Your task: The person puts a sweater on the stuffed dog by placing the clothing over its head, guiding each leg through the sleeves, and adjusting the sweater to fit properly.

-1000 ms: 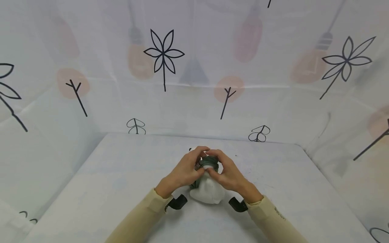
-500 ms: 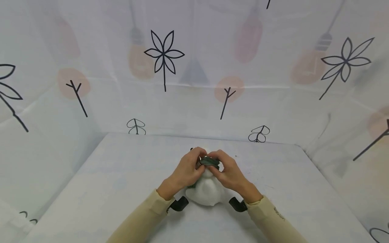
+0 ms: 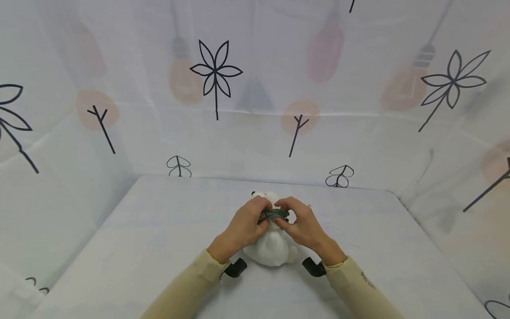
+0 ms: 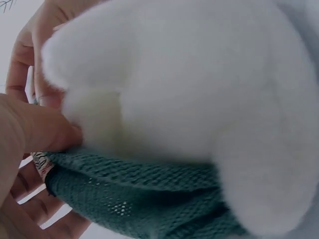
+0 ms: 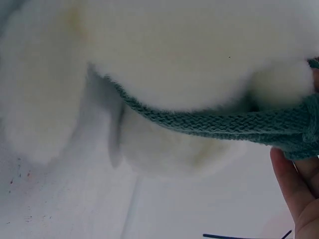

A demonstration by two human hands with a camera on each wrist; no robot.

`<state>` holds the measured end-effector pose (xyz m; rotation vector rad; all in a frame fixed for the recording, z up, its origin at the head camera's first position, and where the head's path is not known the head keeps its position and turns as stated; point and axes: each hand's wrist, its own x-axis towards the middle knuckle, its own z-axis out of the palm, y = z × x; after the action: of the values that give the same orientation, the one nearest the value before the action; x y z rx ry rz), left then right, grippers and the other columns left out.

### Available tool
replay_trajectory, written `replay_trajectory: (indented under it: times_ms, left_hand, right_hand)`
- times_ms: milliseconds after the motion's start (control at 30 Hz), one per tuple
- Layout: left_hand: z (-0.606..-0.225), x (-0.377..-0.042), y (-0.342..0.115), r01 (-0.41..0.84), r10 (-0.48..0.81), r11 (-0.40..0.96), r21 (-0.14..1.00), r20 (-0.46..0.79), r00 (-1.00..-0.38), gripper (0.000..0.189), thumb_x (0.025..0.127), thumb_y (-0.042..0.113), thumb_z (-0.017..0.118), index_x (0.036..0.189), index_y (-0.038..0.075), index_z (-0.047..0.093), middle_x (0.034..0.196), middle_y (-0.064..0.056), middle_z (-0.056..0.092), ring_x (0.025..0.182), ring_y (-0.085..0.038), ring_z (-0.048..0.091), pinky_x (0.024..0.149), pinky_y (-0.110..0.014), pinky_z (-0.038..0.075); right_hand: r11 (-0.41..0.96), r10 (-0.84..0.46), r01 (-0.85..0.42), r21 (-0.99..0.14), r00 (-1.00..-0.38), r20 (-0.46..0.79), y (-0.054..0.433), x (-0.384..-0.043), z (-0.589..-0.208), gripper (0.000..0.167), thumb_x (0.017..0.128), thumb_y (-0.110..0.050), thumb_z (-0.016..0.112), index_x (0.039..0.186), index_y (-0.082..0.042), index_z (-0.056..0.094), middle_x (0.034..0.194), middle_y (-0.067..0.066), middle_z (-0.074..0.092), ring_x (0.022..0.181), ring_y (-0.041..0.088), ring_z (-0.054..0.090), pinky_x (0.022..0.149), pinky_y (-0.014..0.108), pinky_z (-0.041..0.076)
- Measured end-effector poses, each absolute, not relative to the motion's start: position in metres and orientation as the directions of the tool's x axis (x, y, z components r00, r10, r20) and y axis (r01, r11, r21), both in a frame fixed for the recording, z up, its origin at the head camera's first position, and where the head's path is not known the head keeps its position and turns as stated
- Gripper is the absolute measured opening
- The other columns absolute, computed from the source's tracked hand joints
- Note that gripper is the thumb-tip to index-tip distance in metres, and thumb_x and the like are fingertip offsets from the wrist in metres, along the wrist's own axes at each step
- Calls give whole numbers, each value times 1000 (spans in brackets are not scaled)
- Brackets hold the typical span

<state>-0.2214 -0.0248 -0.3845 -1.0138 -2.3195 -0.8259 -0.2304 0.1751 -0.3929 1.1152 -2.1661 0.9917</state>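
Note:
A white plush toy (image 3: 272, 250) lies on the table between the two hands, its back and bottom towards me and its dark nose at the far end. Green knitted fabric (image 3: 275, 214), which looks like a small garment, is bunched around the toy's neck. The left hand (image 3: 244, 223) pinches the bunched knit at its left side; a patterned patch shows by the thumb in the left wrist view. At the other side the right hand (image 3: 304, 226) holds the knit between thumb and fingers. The right wrist view shows the knit (image 5: 199, 124) stretched along the toy's body (image 5: 184, 50).
The white table (image 3: 159, 248) reaches back to a hanging cloth (image 3: 255, 141) printed with flowers and twigs, which also runs along both sides. Black wrist mounts (image 3: 236, 268) stick out under the forearms.
The green knit has been gathered up into a narrow band, and the part at the toy's lower left is no longer visible. More of the toy's head shows. Both hands have shifted only slightly.

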Motion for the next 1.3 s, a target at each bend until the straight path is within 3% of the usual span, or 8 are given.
replay_trajectory:
  times_ms: [167, 300, 467, 667, 1000, 1300]
  left_hand:
    - [-391, -222, -23, 756, 463, 598, 266, 656, -597, 30, 72, -3, 71, 94, 12, 59, 88, 2, 54, 77, -12, 51, 67, -27, 47]
    - [-393, -223, -23, 754, 444, 612, 238, 686, -577, 32, 69, -5, 72, 93, 12, 61, 87, 2, 55, 76, -14, 52, 68, -29, 46]
    - [-392, -221, -23, 750, 449, 605, 268, 663, -599, 32, 70, -4, 71, 96, 12, 62, 88, 2, 57, 79, -13, 52, 70, -28, 47]
    - [-391, -219, -23, 748, 461, 586, 313, 630, -625, 29, 73, -5, 69, 96, 12, 62, 88, 3, 59, 78, -11, 52, 70, -26, 46]
    - [-388, -222, -25, 779, 494, 527, 340, 623, -606, 27, 74, 2, 73, 96, 12, 63, 91, 4, 62, 83, -12, 53, 75, -27, 46]
    - [-385, -221, -26, 740, 490, 473, 478, 555, -672, 18, 83, 17, 73, 97, 12, 63, 90, 3, 58, 77, -10, 50, 68, -22, 44]
  right_hand:
    - [395, -483, -811, -432, -583, 653, 179, -229, -391, 29, 79, -10, 78, 105, -12, 65, 90, -5, 65, 81, 9, 61, 73, 31, 50]
    - [426, -420, -712, -559, -702, 575, 183, -228, -383, 11, 89, -15, 69, 99, -16, 70, 91, -10, 69, 84, 9, 63, 74, 33, 51]
    - [505, -397, -584, -636, -811, 430, 187, -226, -375, 11, 92, -17, 65, 98, -23, 72, 90, -14, 68, 82, 8, 61, 70, 33, 50]
    - [548, -490, -591, -593, -801, 345, 190, -226, -373, 18, 87, -17, 69, 104, -23, 68, 87, -13, 64, 81, 7, 58, 76, 41, 50]
    - [547, -509, -595, -589, -795, 330, 190, -224, -372, 15, 88, -14, 67, 101, -21, 66, 86, -13, 61, 76, 8, 55, 69, 30, 46]
    - [523, -469, -561, -642, -818, 333, 188, -226, -377, 14, 89, -10, 66, 100, -19, 65, 75, -6, 54, 65, 11, 48, 55, 26, 41]
